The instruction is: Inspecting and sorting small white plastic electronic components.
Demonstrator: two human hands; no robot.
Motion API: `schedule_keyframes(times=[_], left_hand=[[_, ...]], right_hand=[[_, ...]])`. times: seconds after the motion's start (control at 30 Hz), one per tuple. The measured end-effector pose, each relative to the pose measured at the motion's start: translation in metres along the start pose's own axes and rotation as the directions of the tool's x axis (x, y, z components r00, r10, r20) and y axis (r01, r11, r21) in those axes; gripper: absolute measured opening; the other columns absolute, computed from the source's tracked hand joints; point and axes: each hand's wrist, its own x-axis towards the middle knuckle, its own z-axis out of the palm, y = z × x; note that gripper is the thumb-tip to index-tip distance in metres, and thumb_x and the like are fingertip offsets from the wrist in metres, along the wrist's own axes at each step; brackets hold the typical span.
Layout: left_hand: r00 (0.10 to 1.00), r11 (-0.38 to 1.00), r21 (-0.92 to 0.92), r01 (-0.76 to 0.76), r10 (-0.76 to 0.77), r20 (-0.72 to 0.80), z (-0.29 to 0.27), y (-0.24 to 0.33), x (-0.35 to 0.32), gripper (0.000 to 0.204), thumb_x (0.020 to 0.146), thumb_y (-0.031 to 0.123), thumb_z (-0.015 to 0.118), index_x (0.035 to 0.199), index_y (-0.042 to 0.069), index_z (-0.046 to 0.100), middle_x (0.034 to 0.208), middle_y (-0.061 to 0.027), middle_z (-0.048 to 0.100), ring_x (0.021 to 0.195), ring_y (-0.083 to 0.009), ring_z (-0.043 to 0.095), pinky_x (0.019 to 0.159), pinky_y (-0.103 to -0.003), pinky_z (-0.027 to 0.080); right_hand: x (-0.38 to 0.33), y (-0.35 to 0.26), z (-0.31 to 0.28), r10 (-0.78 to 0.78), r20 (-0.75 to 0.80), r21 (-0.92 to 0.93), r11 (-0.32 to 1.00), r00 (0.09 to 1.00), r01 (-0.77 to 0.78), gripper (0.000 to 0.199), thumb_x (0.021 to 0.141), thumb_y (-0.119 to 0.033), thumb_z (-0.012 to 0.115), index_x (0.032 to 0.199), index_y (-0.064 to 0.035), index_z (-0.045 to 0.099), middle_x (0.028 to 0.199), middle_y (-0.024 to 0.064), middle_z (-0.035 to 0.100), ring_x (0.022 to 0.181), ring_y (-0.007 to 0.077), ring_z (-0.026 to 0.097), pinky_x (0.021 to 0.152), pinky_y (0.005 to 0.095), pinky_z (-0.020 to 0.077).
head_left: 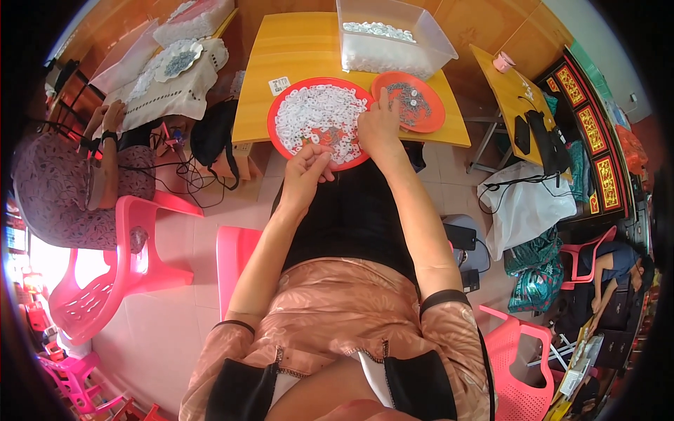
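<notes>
A round red tray (272,125) on the yellow table holds many small white plastic pieces (309,109). Overlapping its right side is a smaller orange-red plate (432,105) with small dark grey metal-looking parts (414,111) and a pale round bit on it. My left hand (307,173) is at the near rim of the tray, fingers curled and thumb against them; anything between them is too small to make out. Where tray and plate meet, my right hand (380,128) reaches over with fingers stretched toward the grey parts. No held object shows in it.
A clear plastic bin (393,59) of white pieces stands at the table's back, near a white label (279,85). To the left, another person's hands (109,116) are at a cloth-covered table (189,98). Pink chairs (123,266) and bags (537,274) stand around.
</notes>
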Motion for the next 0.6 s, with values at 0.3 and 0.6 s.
schedule_keyframes(times=[0.3, 0.6], left_hand=[[1.0, 1.0, 0.004, 0.009, -0.009, 0.004, 0.006, -0.001, -0.002, 0.013, 0.092, 0.014, 0.054, 0.099, 0.005, 0.058, 0.076, -0.0013, 0.063, 0.063, -0.0064, 0.054, 0.06, -0.02, 0.039], [1.0, 1.0, -0.014, -0.002, 0.003, 0.014, 0.005, -0.004, -0.001, 0.014, 0.092, 0.015, 0.054, 0.1, 0.004, 0.059, 0.077, -0.0012, 0.063, 0.062, -0.0062, 0.054, 0.059, -0.02, 0.039]], right_hand=[[0.0, 0.004, 0.008, -0.002, -0.01, 0.015, 1.0, 1.0, 0.002, 0.022, 0.08, -0.018, 0.055, 0.092, -0.0082, 0.071, 0.119, 0.0163, 0.058, 0.131, 0.0349, 0.031, 0.104, 0.0532, 0.0238], [-0.004, 0.006, 0.019, -0.014, -0.071, 0.054, 0.998, 0.997, 0.018, 0.022, 0.08, -0.019, 0.056, 0.091, -0.0096, 0.072, 0.12, 0.0186, 0.056, 0.132, 0.0394, 0.027, 0.103, 0.055, 0.0198]])
